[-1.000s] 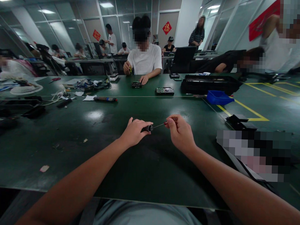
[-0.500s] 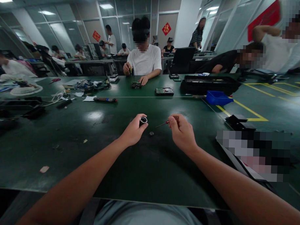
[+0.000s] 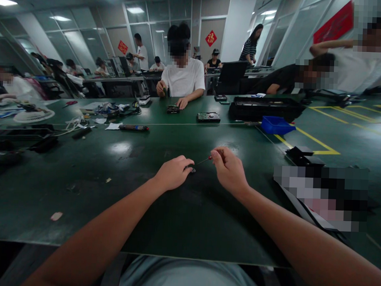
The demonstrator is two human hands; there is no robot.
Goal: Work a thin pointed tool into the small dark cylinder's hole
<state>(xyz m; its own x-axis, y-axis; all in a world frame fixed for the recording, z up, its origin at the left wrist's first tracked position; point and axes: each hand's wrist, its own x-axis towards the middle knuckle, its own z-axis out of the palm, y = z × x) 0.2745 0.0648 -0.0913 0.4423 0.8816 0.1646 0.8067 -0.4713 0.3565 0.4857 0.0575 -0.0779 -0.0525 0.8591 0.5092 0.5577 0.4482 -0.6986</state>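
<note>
My left hand [image 3: 173, 174] rests knuckles up on the green table [image 3: 138, 208], fingers curled over a small black cylindrical part that is mostly hidden. Its fingertips touch a tiny round piece [image 3: 192, 169] lying on the table. My right hand [image 3: 228, 169] is closed in a pinch on a thin screwdriver [image 3: 205, 160] with a red collar. The screwdriver's metal tip points left toward the tiny piece and my left fingertips.
A blurred object [image 3: 320, 197] lies at the right beside a black block [image 3: 298, 153]. Farther back are a blue bin [image 3: 276, 124], a black tray [image 3: 266, 107], circuit boards [image 3: 208, 117], a red-and-black tool [image 3: 133, 127] and cable clutter [image 3: 110, 109]. Several people sit across the table.
My left hand had lifted the black cylinder upright with its open end showing; it has now come down onto the table over the tiny piece. My right hand stayed nearly still.
</note>
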